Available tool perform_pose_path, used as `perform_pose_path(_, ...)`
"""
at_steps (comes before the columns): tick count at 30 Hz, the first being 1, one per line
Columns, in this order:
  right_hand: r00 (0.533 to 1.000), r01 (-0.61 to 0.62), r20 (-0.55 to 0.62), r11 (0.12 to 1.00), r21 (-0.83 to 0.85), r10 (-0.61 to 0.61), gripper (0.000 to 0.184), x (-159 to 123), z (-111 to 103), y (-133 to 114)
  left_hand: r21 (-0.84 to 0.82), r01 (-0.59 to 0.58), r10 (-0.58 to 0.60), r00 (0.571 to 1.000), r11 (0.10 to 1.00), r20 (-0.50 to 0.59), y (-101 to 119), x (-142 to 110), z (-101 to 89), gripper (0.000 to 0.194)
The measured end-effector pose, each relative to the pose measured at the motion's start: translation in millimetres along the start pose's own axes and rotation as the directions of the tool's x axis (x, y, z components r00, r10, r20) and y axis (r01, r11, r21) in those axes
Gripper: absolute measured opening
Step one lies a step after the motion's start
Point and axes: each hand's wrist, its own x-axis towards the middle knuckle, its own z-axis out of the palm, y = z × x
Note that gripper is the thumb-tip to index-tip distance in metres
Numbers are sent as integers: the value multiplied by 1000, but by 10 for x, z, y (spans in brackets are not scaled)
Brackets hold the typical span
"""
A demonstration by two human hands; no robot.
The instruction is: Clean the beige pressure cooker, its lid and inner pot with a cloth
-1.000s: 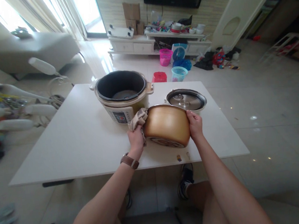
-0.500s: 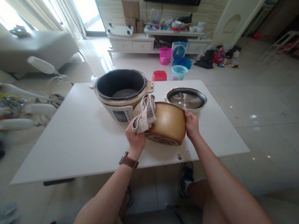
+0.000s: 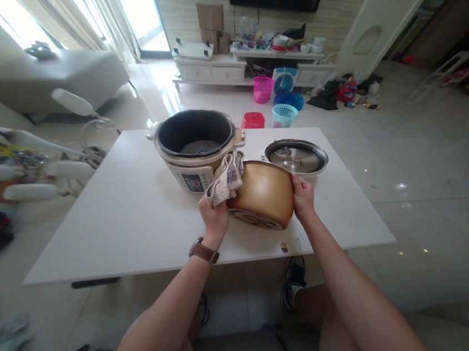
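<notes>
A gold-coloured inner pot (image 3: 261, 192) is tilted on the white table (image 3: 129, 209), its bottom facing me. My right hand (image 3: 302, 196) grips the pot's right side. My left hand (image 3: 214, 215), with a brown watch on the wrist, is closed on a beige cloth (image 3: 226, 179) pressed against the pot's left side. Just behind stands the open rice cooker body (image 3: 195, 143) with a dark empty cavity. Its steel lid (image 3: 296, 156) lies flat on the table to the right.
Two small stickers lie near the table's front edge (image 3: 289, 244). A drying rack with clothes stands at left (image 3: 29, 175). Baskets (image 3: 282, 114) and clutter sit on the floor beyond the table, before a TV cabinet (image 3: 215, 71). My knees are under the table.
The cloth in my left hand rose from the pot's lower left side to its upper left rim. The pot tilted a little more; my right hand kept its grip.
</notes>
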Motion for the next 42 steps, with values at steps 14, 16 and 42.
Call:
perform_pose_path(14,1000,-28,-7,999,42,28,72,-9,0,13,-4,-8,8,1000,1000,-8,10,5,4,17)
perform_pose_path(16,1000,-23,-6,999,30,23,72,-17,8,-6,-3,-16,16,1000,1000,-13,-6,5,3,18)
perform_pose_path(42,996,56,-76,998,27,-54,49,-73,27,-229,15,-45,45,999,999,10,-40,14,-5,21)
